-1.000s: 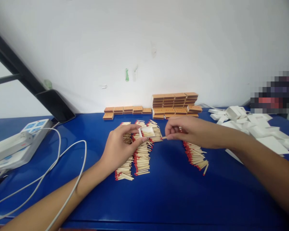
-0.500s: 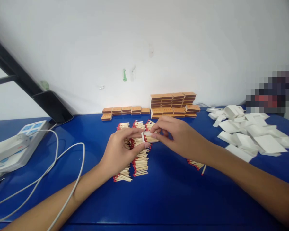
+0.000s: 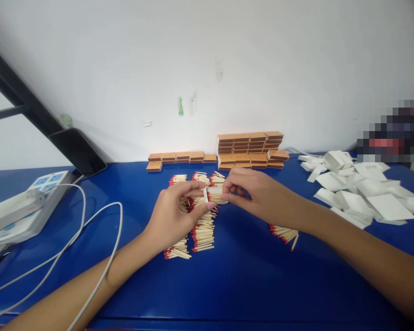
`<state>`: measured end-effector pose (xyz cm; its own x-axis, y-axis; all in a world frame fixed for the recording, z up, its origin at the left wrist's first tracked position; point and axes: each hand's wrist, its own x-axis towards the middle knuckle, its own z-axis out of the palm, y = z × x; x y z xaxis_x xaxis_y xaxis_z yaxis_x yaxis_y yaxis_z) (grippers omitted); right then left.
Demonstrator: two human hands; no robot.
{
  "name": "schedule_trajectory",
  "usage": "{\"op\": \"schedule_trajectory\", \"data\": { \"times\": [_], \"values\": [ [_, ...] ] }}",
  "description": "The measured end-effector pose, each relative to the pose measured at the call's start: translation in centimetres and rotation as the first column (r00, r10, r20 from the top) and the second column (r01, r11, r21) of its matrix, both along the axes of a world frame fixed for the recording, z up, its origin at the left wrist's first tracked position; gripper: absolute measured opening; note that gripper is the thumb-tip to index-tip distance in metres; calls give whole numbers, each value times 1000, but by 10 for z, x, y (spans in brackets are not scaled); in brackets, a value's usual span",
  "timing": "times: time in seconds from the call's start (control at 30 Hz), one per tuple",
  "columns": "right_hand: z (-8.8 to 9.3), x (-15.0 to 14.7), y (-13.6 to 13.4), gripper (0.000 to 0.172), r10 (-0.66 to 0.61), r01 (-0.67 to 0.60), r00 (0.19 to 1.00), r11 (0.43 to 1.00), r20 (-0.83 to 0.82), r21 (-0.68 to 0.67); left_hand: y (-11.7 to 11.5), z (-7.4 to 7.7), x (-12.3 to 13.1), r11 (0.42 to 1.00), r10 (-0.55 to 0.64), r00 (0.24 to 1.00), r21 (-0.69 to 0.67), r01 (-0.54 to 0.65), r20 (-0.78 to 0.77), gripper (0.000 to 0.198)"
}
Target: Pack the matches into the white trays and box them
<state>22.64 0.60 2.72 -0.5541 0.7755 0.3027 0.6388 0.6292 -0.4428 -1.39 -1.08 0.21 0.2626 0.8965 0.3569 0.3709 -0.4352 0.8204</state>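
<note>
Between thumb and fingers of my left hand (image 3: 174, 212) is the left end of a small white matchbox tray (image 3: 214, 189). Red-headed matches (image 3: 215, 197) lie inside it, their heads toward the left. My right hand (image 3: 262, 195) is closed at the tray's right end, thumb and fingertips pinching there; its fingers hide that end. Below and behind the tray, rows of loose matches (image 3: 203, 236) lie on the blue table (image 3: 248, 285), partly covered by my left hand. A smaller bunch of matches (image 3: 283, 232) rests under my right forearm.
Stacked orange matchboxes (image 3: 250, 143) stand against the wall, with a lower row of matchboxes (image 3: 182, 156) to their left. A heap of white empty trays (image 3: 359, 188) is on the right. At left are a power strip (image 3: 51, 207), a black phone-like slab (image 3: 77, 151) and a looping white cable (image 3: 119, 230).
My right fingers have shifted slightly right, from over the tray to its right end, uncovering more of the matches inside. My left hand keeps its hold. The whole view has shifted slightly.
</note>
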Motion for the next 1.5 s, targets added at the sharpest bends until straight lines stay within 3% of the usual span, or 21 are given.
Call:
{"op": "schedule_trajectory", "data": {
  "times": [0.23, 0.4, 0.57, 0.87, 1.07, 1.3, 1.5],
  "values": [
    [1, 4, 5, 10, -47, 54, 984, 998, -169, 36, 1, 4, -1, 997, 63, 998, 45, -61, -32, 30],
    [-5, 14, 17, 12, 13, -11, 998, 999, 60, -42, 7, 5, -4, 982, 161, 985, 112, -155, -55, 30],
    [-17, 12, 23, 6, 13, 5, 974, 997, 227, -79, 9, 2, -6, 981, 162, 983, 126, -150, -88, 32],
    [-22, 18, 26, 10, 41, -12, 966, 994, 257, -113, 8, 1, -6, 978, 158, 983, 154, -143, -92, 31],
    [-4, 25, 25, 11, -4, 21, 983, 996, 184, -89, 11, -1, -8, 978, 155, 980, 157, -135, -123, 30],
    [9, 14, 8, 14, -15, 11, 1000, 990, 25, 142, 4, -3, -4, 970, 91, 975, 239, -41, -202, 36],
    [-1, 1, -5, 18, -16, -40, 991, 915, 134, 401, -3, -1, -1, 947, 76, 969, 321, 4, -237, 36]
  ]
}}
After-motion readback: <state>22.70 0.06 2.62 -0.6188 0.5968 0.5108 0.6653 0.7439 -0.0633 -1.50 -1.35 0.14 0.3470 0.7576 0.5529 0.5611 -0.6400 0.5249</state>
